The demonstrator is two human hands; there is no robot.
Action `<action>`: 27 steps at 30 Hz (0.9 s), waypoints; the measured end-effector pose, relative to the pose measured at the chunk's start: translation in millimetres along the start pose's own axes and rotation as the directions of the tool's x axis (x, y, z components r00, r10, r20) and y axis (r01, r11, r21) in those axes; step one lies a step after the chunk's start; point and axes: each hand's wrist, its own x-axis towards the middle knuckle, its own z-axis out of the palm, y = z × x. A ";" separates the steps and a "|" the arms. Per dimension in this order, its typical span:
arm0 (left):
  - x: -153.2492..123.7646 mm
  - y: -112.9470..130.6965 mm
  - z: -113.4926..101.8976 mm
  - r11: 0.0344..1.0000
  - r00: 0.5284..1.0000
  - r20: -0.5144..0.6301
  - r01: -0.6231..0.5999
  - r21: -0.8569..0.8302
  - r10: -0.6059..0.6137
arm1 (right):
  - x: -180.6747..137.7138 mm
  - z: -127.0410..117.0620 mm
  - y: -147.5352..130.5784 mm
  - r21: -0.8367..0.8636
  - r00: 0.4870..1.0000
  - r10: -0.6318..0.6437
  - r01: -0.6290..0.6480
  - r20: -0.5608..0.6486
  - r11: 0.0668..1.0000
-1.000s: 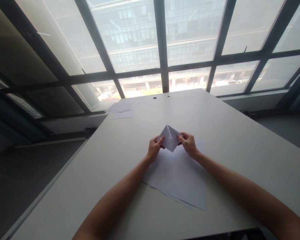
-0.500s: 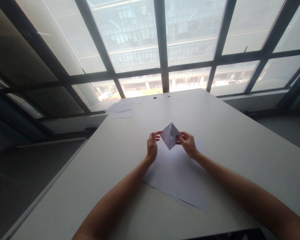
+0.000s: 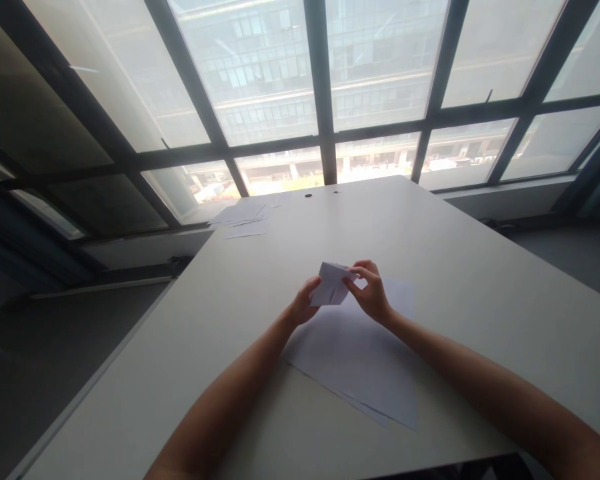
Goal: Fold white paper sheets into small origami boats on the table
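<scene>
I hold a small folded piece of white paper [image 3: 331,285] just above the white table [image 3: 460,267]. My left hand [image 3: 304,303] grips its left lower side, fingers curled under it. Pinching the paper's right edge between thumb and fingers is my right hand [image 3: 369,291]. The folded piece now lies fairly flat, with creases showing on its face. Beneath both hands lie several flat white sheets [image 3: 360,357], stacked and slightly fanned.
More loose white sheets [image 3: 243,219] lie at the table's far left corner. Two small round holes [image 3: 308,195] sit near the far edge. Big windows with dark frames [image 3: 325,140] rise behind the table. The table's left edge drops to a dark floor [image 3: 55,360].
The folded paper stood up as a pointed diamond, briefly held by the right hand alone; now it is flattened and turned, with my left hand back on it.
</scene>
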 end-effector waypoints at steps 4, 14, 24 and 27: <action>2.8 -5.1 -3.1 0.999 0.998 -0.058 0.031 -0.021 -0.032 | 3.0 -0.1 7.3 -0.019 0.993 0.084 -0.086 -0.081 0.996; 9.7 -12.9 -12.0 0.998 0.994 -0.096 0.056 -0.026 -0.058 | 9.1 -2.4 24.1 0.328 0.947 0.308 -0.319 0.088 0.889; 16.6 -23.3 -16.3 0.993 0.945 -0.319 0.040 -0.115 -0.075 | 6.5 -5.3 12.4 0.338 0.867 0.325 -0.456 0.378 0.823; 16.7 -20.5 -17.8 0.989 0.964 -0.256 0.039 -0.142 -0.075 | 6.2 -5.0 15.2 0.322 0.878 0.358 -0.455 0.318 0.830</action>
